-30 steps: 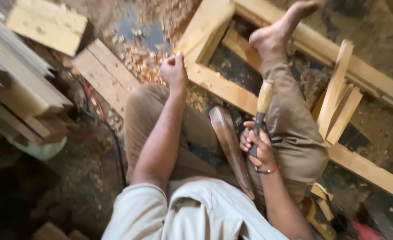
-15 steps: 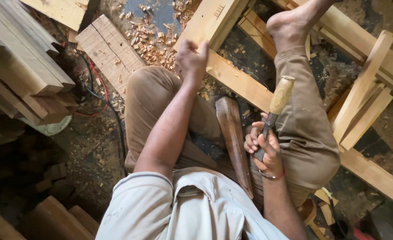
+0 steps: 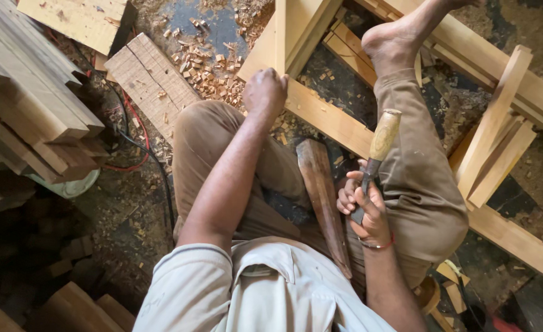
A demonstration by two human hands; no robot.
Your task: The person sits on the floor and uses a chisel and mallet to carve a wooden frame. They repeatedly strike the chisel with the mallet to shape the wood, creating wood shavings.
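Head view, looking straight down on a person seated on the floor with knees spread. Left hand reaches forward, fingers curled into a loose fist, resting on the wooden frame at the joint where an upright piece meets the cross rail; whether it grips anything there cannot be told. Right hand is closed around the metal shank of a chisel, its pale wooden handle pointing up and away from the body and reaching the frame rail's near edge; the blade end is hidden under the fingers. A dark wooden mallet lies between the thighs, just left of the right hand, not held. The person's bare foot presses on the frame further out. Wood chips are scattered on the floor near the left hand, beside a thick plank. Stacked timber sits at far left, with a black and a red cable running beside it.
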